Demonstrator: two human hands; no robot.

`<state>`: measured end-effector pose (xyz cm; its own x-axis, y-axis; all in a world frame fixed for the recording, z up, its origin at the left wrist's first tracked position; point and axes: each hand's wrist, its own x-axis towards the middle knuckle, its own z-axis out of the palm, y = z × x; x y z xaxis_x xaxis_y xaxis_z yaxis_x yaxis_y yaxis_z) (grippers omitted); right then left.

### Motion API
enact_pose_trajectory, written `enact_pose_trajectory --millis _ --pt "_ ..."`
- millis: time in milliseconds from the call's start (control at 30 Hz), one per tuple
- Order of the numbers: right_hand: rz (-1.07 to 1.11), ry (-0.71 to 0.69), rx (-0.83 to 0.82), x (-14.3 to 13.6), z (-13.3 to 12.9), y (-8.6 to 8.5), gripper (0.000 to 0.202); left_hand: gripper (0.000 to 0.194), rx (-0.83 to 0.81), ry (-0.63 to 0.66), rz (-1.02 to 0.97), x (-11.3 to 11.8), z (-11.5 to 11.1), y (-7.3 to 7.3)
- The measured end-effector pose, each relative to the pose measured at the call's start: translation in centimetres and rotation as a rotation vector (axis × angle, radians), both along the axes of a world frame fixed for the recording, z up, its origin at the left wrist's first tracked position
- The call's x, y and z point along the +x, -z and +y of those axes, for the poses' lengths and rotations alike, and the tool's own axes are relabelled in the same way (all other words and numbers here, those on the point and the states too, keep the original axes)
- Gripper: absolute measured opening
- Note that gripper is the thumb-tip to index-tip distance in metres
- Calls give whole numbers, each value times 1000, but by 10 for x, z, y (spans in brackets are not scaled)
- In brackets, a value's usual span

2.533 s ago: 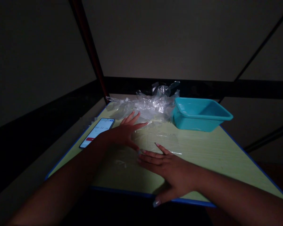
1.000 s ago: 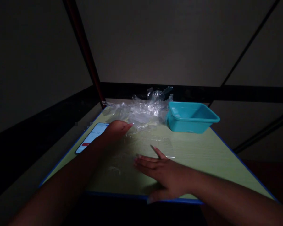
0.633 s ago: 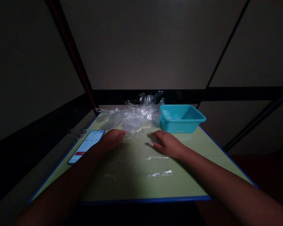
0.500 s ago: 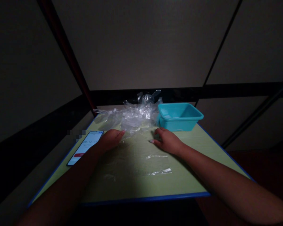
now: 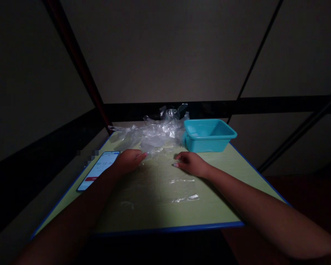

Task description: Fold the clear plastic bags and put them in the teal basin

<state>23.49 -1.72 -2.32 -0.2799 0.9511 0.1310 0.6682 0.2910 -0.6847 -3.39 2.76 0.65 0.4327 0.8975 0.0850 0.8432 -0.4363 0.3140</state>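
Note:
A thin clear plastic bag [image 5: 183, 189] lies flat on the table between my hands, its lower edge catching the light. My left hand [image 5: 129, 161] is at the bag's far left corner, thumb against the fingers, closed on the film; the fingertips are partly hidden. On the other side, my right hand [image 5: 191, 163] rests low over the far right part of the bag. Its fingers are curled, with a gap between thumb and forefinger, and nothing shows in it. Just beyond both hands is a heap of crumpled clear plastic bags [image 5: 157, 134].
A turquoise plastic basin [image 5: 209, 143] stands at the back right, close to my right hand. A phone [image 5: 96, 173] showing a timer lies at the left, partly behind my left forearm. The pale table [image 5: 209, 206] has a blue edge; a panelled wall rises behind it.
My right hand has shifted slightly left, and its fingers have curled in closer to the thumb. My left hand has barely moved. The whole view has shifted a little.

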Motion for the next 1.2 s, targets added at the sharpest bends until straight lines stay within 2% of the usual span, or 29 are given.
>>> enact_pose_trajectory --millis 100,200,300,533,767,900,1000,1100,1200 --pt "105 -21 -50 0 3 3 18 44 22 16 -15 -1 0 2" --pt "127 14 -49 -1 4 2 9 43 39 52 -43 -1 0 5" --pt "72 75 -31 -2 2 -3 13 42 32 69 -104 2 -3 4" --pt "-151 147 -23 -3 -3 -14 20 33 -156 25 -416 11 -7 2" --pt "-75 60 6 -4 0 -1 11 38 -252 -35 -671 8 10 15" --pt "-40 33 10 -4 2 4 15 41 -228 -55 -645 7 11 17" --pt "-36 40 24 -3 3 4 12 38 -80 -47 -543 6 9 13" --pt "-72 53 76 -5 1 2 10 36 90 19 -411 6 7 11" --pt "-127 76 161 -7 0 0 10 38 114 65 -357 8 6 10"
